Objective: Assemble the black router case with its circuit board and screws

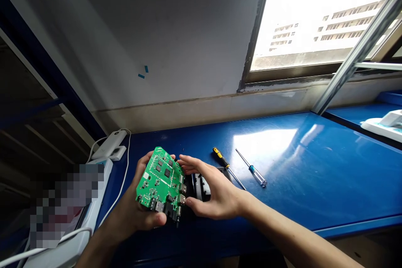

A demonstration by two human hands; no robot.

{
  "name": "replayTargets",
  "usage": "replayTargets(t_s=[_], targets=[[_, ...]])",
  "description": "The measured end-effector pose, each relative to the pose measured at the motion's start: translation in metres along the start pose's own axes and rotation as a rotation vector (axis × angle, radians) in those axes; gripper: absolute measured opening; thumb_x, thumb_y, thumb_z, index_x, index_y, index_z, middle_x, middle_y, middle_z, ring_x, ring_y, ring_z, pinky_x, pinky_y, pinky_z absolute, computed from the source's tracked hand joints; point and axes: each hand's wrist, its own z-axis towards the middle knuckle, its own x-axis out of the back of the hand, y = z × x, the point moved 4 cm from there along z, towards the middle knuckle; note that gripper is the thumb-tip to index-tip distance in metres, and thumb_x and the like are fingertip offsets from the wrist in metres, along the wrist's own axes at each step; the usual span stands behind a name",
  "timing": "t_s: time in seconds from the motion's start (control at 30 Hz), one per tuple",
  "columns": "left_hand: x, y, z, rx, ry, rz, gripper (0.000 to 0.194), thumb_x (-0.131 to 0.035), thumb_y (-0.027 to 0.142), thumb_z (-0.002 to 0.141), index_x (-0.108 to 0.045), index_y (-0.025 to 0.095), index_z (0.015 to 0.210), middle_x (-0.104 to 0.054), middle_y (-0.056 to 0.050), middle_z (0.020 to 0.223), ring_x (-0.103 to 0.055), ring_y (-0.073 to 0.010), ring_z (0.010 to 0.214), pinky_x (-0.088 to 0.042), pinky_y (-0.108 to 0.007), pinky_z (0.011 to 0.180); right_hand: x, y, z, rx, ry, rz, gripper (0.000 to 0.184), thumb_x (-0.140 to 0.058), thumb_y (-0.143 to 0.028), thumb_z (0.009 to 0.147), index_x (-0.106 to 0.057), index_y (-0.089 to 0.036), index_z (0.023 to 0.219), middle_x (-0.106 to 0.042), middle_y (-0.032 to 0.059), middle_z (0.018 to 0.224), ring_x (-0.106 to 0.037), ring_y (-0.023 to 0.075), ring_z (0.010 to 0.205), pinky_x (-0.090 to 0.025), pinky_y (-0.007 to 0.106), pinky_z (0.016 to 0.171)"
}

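Head view: we have a green circuit board (161, 182) just below and left of the frame's centre, raised over the blue bench (301, 176) and tilted so that its chips and metal ports face us. Our left grip (133, 207) is closed around the board's left side, the thumb at the lower edge near the ports and the fingers behind the upper left edge. Our right grip (218, 188) is released, its thumb and fingers spread apart beside the ports on the right edge (we cannot tell whether the fingertips touch it). Past that hand, partly hidden by it, we see a black and grey part (198, 186) on the bench. Just beyond lies a yellow and black screwdriver (221, 158), its shaft slanting down to the right, and to its right a screwdriver with a clear and blue handle (258, 176), its tip pointing up and left. At the left of the frame we have a white cable (124, 176) running along the bench beside white power gear (109, 144), with a pixelated patch (67, 205) below. The window (304, 21) fills the upper right, a pale building (351, 21) outside it, and two blue strips (143, 72) mark the grey wall (188, 29) at upper centre-left.
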Motion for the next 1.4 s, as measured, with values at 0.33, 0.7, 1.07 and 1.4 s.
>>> replayTargets(t_s=[0.33, 0.7, 1.07, 1.4], targets=[[-0.001, -0.009, -0.002, -0.094, -0.114, -0.126, 0.105, -0.084, 0.059, 0.068, -0.023, 0.031, 0.149, -0.054, -0.015, 0.144, -0.061, -0.0383, 0.126, -0.056, -0.048, 0.098, -0.001, 0.006, -0.001, -0.017, -0.061, -0.006, 0.103, -0.088, -0.034, 0.073, -0.027, -0.024, 0.156, -0.046, 0.015, 0.155, -0.055, 0.0278, 0.134, -0.05, 0.044, 0.111], [-0.01, -0.012, 0.004, -0.092, -0.072, -0.182, 0.103, -0.09, 0.045, 0.063, -0.023, 0.032, 0.14, -0.056, -0.014, 0.142, -0.064, -0.0352, 0.123, -0.059, -0.042, 0.093, -0.002, 0.005, 0.0, -0.004, -0.055, 0.021, 0.099, -0.079, -0.022, 0.075, -0.024, -0.024, 0.157, -0.043, 0.0134, 0.158, -0.048, 0.0275, 0.141, -0.044, 0.044, 0.116], [-0.011, -0.007, -0.001, 0.074, -0.006, -0.086, 0.115, -0.09, 0.054, 0.06, -0.017, 0.035, 0.146, -0.049, -0.013, 0.149, -0.056, -0.0356, 0.133, -0.054, -0.045, 0.102, -0.001, 0.011, -0.001, -0.156, -0.06, 0.0, 0.102, -0.078, -0.02, 0.072, -0.022, -0.022, 0.157, -0.047, 0.0155, 0.152, -0.051, 0.0277, 0.139, -0.044, 0.047, 0.115], [0.012, -0.058, -0.046, 0.246, -0.086, 0.46, 0.127, -0.084, 0.056, 0.066, 0.002, 0.039, 0.158, -0.02, -0.011, 0.169, -0.021, -0.0387, 0.154, -0.025, -0.064, 0.121, 0.009, 0.015, 0.001, -0.266, -0.126, -0.397, 0.091, -0.063, -0.018, 0.081, -0.016, -0.025, 0.159, -0.044, 0.016, 0.152, -0.067, 0.0293, 0.112, -0.059, 0.044, 0.09]])
